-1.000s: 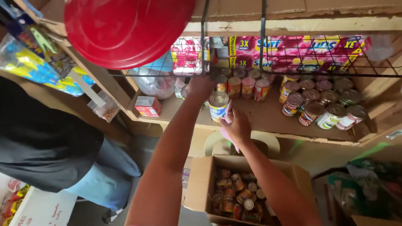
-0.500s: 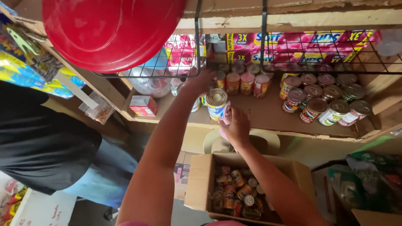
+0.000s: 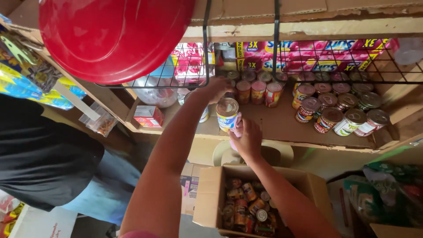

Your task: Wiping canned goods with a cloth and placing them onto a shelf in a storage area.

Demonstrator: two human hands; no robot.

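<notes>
Blue-labelled can (image 3: 227, 114) gripped at the shelf's (image 3: 282, 128) front edge by the right hand (image 3: 246, 139), left hand (image 3: 217, 88) reached to rear cans (image 3: 257, 90), its grip hidden, further cans (image 3: 339, 110) ranked towards the right end, carton of cans (image 3: 211, 198) set below.

Small shop stockroom, wooden shelf (image 3: 282, 128) lined with tin cans (image 3: 335, 105), detergent packs (image 3: 308, 53), carton of cans (image 3: 211, 198)
</notes>
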